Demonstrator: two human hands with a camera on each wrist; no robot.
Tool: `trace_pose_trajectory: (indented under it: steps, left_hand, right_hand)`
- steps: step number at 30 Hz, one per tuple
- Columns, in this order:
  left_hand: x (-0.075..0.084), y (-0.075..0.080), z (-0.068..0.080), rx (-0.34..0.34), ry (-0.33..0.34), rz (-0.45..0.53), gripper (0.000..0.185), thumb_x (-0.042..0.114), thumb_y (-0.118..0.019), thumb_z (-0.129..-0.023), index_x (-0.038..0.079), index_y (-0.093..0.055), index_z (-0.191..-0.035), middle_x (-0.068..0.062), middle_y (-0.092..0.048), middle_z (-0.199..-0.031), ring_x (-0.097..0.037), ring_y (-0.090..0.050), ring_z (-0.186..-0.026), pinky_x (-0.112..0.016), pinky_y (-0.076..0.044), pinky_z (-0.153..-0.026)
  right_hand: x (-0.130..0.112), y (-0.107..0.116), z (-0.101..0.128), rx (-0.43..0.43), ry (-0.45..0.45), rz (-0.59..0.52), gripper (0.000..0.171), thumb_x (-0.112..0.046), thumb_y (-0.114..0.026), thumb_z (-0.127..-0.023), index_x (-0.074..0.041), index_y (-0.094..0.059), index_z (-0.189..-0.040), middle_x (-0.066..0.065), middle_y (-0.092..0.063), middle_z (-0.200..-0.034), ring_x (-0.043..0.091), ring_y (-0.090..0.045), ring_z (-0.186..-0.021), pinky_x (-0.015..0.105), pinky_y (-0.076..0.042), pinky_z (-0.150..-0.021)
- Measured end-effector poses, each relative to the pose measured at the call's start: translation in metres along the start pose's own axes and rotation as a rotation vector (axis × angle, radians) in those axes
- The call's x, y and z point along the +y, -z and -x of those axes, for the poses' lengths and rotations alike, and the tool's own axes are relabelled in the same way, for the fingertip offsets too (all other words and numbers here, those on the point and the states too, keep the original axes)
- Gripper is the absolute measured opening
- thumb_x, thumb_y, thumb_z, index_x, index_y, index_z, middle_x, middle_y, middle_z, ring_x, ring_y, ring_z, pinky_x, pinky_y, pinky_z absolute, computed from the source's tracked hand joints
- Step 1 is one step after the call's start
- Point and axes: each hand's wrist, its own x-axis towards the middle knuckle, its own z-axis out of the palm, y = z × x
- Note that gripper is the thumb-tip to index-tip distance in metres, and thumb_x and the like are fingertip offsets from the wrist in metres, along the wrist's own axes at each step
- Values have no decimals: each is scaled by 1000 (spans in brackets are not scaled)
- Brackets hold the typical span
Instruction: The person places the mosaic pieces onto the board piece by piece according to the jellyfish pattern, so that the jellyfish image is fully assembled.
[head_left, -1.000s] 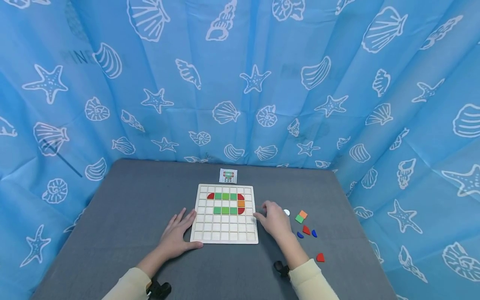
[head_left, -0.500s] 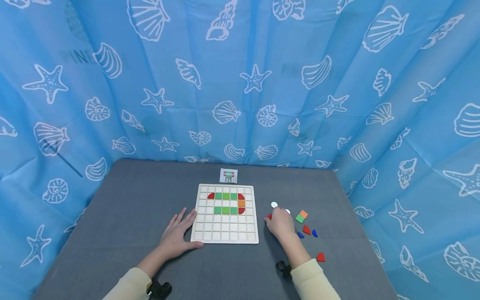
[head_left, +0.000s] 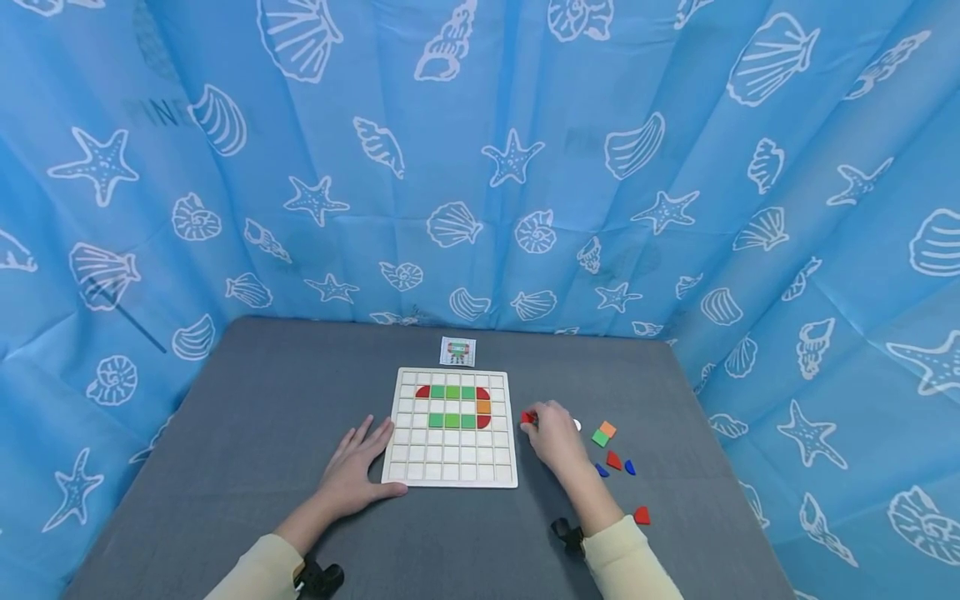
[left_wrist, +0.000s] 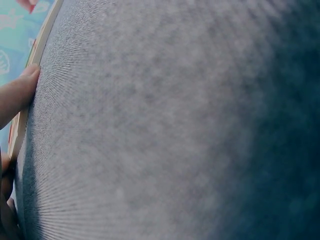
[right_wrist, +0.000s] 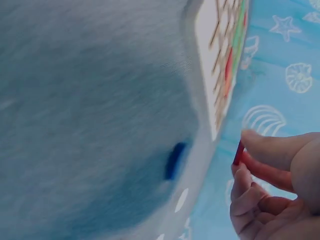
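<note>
the left hand (head_left: 354, 475) is laid flat on the grey desk (head_left: 247, 442), fingers straight and spread, its fingertips and thumb pressed against the left edge and near corner of the wooden grid board (head_left: 450, 429); in the left wrist view one fingertip (left_wrist: 22, 82) is seen touching the board's rim. on the board a figure of coloured tiles is set: a top row of green squares (head_left: 452, 392) capped by red rounded pieces at both ends, an orange square (head_left: 482, 407) under the right end, and a lower row of green squares ending in another red rounded piece. a small pattern card (head_left: 457, 351) is placed on the desk just beyond the board's far edge. just to the right of the board, the right hand (head_left: 553, 437) is held with its fingers curled, and a small red piece (head_left: 528, 417) is pinched between thumb and fingertips just beside the board's right edge. further right, loose pieces are scattered on the desk: a white disc (head_left: 576, 425) partly hidden by the hand, a green square (head_left: 599, 437) touching an orange square (head_left: 607, 429), a red piece (head_left: 612, 460), two blue pieces (head_left: 629, 467), and a red piece (head_left: 641, 515) lying apart, nearer the person.
</note>
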Motion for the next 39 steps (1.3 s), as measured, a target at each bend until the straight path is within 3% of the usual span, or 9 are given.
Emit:
trace_pose_trajectory:
  steps: [10,18,22,30,39]
  left_hand:
    - [-1,0,2,37,-10,11,114,77,-71,-73,13,-32,-159,-3,-31,-165,-36,-15,-156,-59,-13,-123]
    - [0,0,2,3,16,3,116,81,-67,-72,16,-27,-160,0,-26,-167,-33,-10,-157,-58,-11,-124]
    - [0,0,1,4,18,2,116,80,-68,-73,15,-28,-160,-2,-27,-167,-34,-11,-157,-59,-12,-124]
    - [4,1,0,4,24,-8,116,80,-68,-73,14,-29,-160,-3,-29,-166,-35,-13,-157,-60,-13,-124]
    - [1,0,0,7,23,0,116,81,-67,-72,15,-29,-160,-2,-29,-166,-35,-12,-157,-59,-12,-124]
  right_hand:
    - [-38,3,-7,8,156,-60,22,-12,-80,-87,-4,-76,-108,10,-67,-100,17,-60,-78,35,-54,-67]
    - [-65,-7,-11,-32,244,-56,25,-14,-80,-88,-7,-76,-111,8,-67,-102,20,-66,-90,35,-58,-75]
    - [-75,-14,-16,-56,288,-74,23,-16,-79,-89,-7,-76,-110,6,-66,-99,18,-63,-84,34,-56,-72]
    - [-91,-28,-24,-110,331,-124,22,-20,-77,-91,-8,-76,-110,5,-68,-103,16,-64,-85,31,-56,-72]
    - [-110,-47,-29,-174,339,-75,21,-24,-76,-92,-13,-77,-110,2,-68,-105,16,-66,-94,31,-57,-79]
